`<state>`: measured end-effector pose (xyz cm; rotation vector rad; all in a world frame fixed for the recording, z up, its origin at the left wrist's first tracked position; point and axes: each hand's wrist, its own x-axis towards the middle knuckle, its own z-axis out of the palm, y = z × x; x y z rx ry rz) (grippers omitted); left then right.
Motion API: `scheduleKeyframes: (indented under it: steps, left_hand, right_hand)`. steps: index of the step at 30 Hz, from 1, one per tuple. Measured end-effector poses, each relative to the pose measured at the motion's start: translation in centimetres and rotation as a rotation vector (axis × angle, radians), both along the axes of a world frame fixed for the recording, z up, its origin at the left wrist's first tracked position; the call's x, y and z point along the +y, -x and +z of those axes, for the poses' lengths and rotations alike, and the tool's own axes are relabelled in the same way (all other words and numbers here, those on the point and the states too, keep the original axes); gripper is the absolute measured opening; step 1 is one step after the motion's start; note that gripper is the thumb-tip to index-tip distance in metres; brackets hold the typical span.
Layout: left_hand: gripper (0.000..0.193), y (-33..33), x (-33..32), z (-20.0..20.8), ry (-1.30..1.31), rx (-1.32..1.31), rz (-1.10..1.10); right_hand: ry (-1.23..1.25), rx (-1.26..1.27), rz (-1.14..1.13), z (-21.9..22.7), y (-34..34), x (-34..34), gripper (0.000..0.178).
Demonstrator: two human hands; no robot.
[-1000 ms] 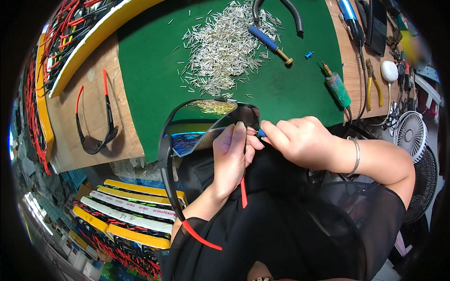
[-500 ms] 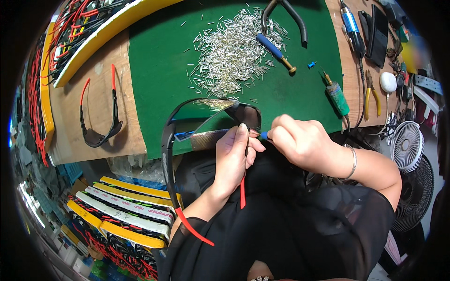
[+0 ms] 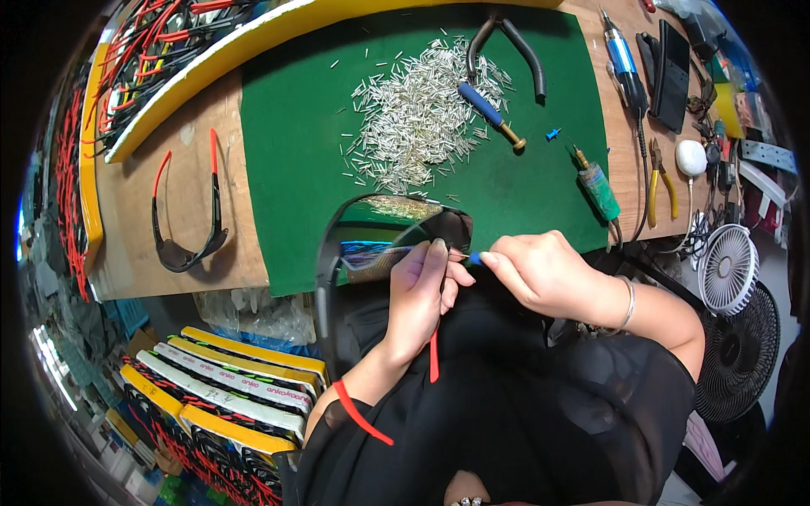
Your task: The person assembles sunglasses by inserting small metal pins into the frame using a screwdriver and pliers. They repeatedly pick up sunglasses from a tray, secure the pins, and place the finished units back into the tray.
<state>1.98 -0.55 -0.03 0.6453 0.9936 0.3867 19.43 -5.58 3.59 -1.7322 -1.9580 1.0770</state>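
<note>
My left hand [image 3: 422, 282] is closed on a pair of black wraparound sunglasses [image 3: 327, 295] with mirrored lenses and red temple tips. The glasses hang over the mat's near edge, one temple reaching down past my left forearm and slightly blurred. Thumb and fingers pinch them near the hinge on the right side. My right hand [image 3: 544, 274] is closed round a small screwdriver [image 3: 476, 257]; only its blue end and thin brass-coloured tip show. That tip meets the glasses beside my left fingertips. The exact contact point is too small to make out.
A heap of small silvery pins [image 3: 413, 118] lies on the green mat [image 3: 287, 169]. Beyond are a blue-handled tool [image 3: 481, 103], dark-handled pliers [image 3: 531, 63] and a green-handled tool [image 3: 599, 190]. More sunglasses [image 3: 190, 253] rest at left, near yellow-edged boxes [image 3: 93, 194]. Fans [image 3: 730, 270] stand at right.
The sunglasses have tilted, their long left temple shifting right. My hands stay together at the hinge, with the right hand slightly turned. The whole view has shifted a little.
</note>
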Motion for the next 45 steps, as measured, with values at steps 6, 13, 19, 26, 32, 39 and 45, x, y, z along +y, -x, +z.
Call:
scheduleKeyframes:
  steps: [6,13,19,26,32,39,45]
  left_hand:
    - [0.029,0.0,0.0,0.3,-0.016,0.018,-0.021]
    - [0.029,0.1,0.1,-0.1,-0.049,-0.003,-0.041]
    - [0.029,0.0,-0.1,0.1,-0.048,0.012,-0.042]
    - [0.029,-0.6,-0.1,0.5,-0.095,0.04,-0.048]
    - [0.029,-0.2,0.0,0.1,-0.034,0.018,-0.059]
    - [0.029,-0.1,0.1,0.2,-0.075,0.033,-0.061]
    - [0.03,-0.3,0.1,0.5,-0.063,0.025,-0.065]
  right_hand:
    - [0.029,0.184,-0.232,0.6,0.8,0.0,0.022]
    - [0.035,0.211,-0.293,0.0,1.1,-0.3,0.029]
    - [0.297,0.285,-0.321,0.2,0.4,0.0,0.026]
    - [0.065,0.218,-0.363,0.3,1.0,-0.7,0.021]
    - [-0.044,0.159,-0.225,-0.3,0.7,-1.3,0.026]
    - [-0.054,0.073,-0.161,-1.3,0.7,-1.5,0.029]
    - [-0.054,0.247,-0.368,0.2,1.1,-0.8,0.022]
